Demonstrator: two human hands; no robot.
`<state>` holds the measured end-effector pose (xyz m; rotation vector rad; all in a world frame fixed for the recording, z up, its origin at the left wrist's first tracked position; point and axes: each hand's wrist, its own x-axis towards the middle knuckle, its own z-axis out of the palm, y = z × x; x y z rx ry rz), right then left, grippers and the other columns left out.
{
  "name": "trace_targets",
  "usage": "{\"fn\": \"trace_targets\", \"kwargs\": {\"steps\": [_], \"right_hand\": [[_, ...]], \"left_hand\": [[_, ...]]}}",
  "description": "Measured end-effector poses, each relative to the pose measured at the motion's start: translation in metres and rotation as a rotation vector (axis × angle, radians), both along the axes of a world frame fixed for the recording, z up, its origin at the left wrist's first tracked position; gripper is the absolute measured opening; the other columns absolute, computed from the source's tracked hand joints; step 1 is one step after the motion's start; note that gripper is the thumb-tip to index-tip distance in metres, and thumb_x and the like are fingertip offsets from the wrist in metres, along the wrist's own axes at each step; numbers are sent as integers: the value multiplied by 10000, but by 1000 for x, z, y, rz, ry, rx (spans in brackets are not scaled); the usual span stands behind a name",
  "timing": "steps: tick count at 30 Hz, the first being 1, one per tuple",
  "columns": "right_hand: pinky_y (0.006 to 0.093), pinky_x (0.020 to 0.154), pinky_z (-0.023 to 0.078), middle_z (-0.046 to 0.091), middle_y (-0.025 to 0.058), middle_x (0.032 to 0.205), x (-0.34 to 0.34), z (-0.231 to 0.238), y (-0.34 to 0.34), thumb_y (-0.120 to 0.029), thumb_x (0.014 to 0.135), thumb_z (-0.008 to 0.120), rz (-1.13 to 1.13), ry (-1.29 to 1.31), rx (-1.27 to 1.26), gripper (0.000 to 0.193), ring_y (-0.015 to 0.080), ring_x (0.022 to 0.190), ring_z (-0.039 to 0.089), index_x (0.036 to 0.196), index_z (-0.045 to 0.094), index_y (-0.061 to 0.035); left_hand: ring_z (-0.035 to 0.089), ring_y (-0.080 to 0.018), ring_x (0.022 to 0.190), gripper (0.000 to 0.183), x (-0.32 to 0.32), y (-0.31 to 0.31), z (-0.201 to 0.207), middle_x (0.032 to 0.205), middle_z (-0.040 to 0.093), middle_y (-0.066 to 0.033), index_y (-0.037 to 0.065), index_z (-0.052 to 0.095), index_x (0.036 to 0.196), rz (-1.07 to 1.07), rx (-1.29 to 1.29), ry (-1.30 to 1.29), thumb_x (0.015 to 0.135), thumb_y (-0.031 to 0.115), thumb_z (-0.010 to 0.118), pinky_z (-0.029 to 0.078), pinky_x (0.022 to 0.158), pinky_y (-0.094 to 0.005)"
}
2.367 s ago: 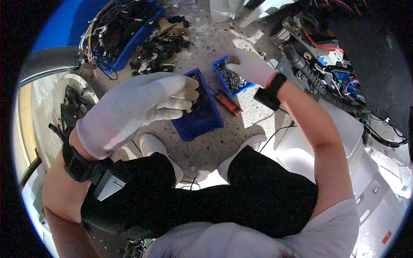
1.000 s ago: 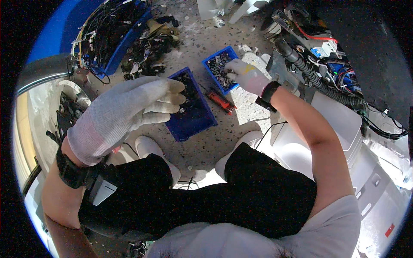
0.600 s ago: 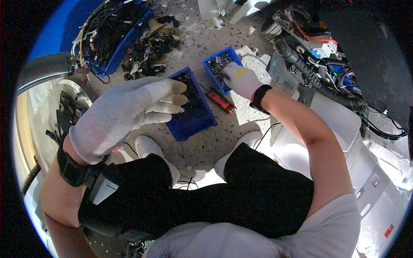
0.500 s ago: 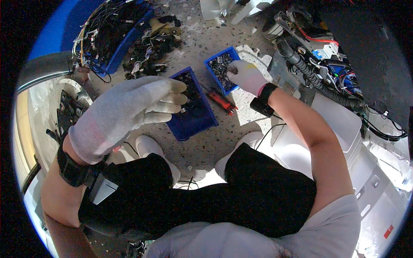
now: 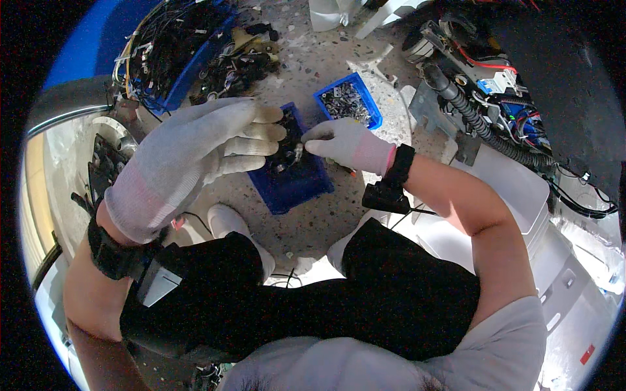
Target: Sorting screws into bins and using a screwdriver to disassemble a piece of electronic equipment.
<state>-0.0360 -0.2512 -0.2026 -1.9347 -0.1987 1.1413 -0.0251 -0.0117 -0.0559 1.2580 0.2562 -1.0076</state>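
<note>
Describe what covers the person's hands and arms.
The left hand and right hand wear pale knit gloves with pinkish cuffs. Black straps circle both wrists; the right one carries a black box beside a dark cable. The right sleeve is short.

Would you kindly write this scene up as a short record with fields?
Left hand: gloved, fingers over the left side of the dark blue bin
Right hand: gloved, fingertips over that bin's right side
Grip contents: unclear for both
Small blue bin: beyond the right hand, holding metal pieces
Upper left: black cables
Upper right: ribbed hose
</note>
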Motion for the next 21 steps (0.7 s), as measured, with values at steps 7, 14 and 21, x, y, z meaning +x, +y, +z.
{"fn": "trace_targets", "kwargs": {"steps": [7, 14, 21], "right_hand": [[377, 820, 478, 554, 112, 1077, 24, -71, -25, -104, 829, 512, 290, -959, -177, 214, 279, 973, 579, 1009, 627, -100], [382, 846, 455, 547, 107, 1147, 24, -65, -57, -39, 764, 521, 576, -960, -406, 268, 301, 1011, 528, 1020, 599, -62], [382, 815, 452, 547, 111, 1051, 14, -62, -58, -45, 785, 492, 402, -1085, -349, 313, 294, 984, 522, 1070, 607, -105]], "left_hand": [[569, -232, 1085, 448, -2, -2, 3, 1175, 584, -134, -18, 491, 1248, 11, 79, 14, 956, 321, 468, 432, 963, -355], [572, -223, 1077, 452, -2, -1, 3, 1172, 587, -122, -18, 501, 1240, -24, 81, 10, 955, 332, 469, 437, 955, -354], [582, -233, 1058, 432, -1, -9, 6, 1184, 579, -125, -22, 491, 1245, -22, 71, 4, 963, 304, 466, 449, 949, -357]]}}
